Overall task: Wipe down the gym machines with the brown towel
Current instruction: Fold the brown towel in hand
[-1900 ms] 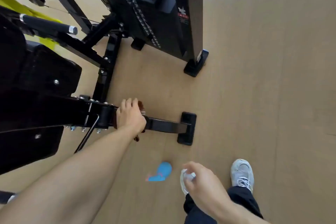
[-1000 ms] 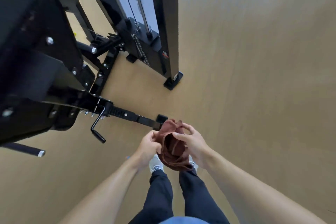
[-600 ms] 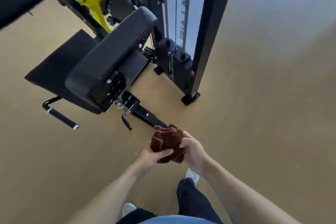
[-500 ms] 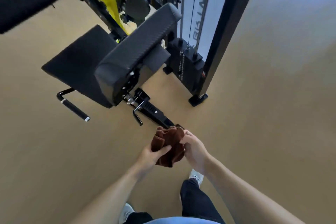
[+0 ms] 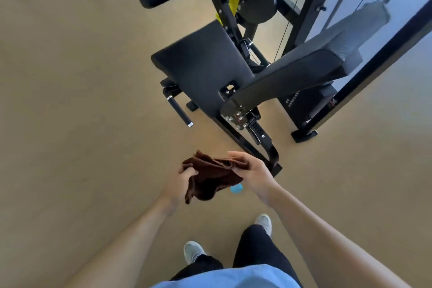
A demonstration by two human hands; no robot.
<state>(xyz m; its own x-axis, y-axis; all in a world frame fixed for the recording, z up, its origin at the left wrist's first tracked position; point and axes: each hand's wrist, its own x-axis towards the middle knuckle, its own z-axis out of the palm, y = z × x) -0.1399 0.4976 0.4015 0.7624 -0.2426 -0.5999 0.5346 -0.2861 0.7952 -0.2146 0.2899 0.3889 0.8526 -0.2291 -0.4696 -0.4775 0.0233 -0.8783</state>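
I hold the brown towel (image 5: 214, 176) in front of me with both hands, above the floor. My left hand (image 5: 181, 182) grips its left edge and my right hand (image 5: 253, 174) pinches its right edge, so the cloth hangs loosely between them. Beyond the towel stands a black gym machine with a padded seat (image 5: 201, 65) and a long back pad (image 5: 301, 72). The machine's base bar (image 5: 261, 147) ends close to my right hand, apart from it.
A side handle (image 5: 180, 111) sticks out left of the seat. The weight stack frame (image 5: 350, 77) rises at the right, its foot (image 5: 304, 135) on the tan floor. A small blue object (image 5: 236, 188) lies on the floor under the towel. My shoes (image 5: 192, 251) are below.
My left hand was wiping the base bar alone; now both hands hold the towel away from it. I have stood up and the view has risen, showing the whole seat. The towel has been spread wider.
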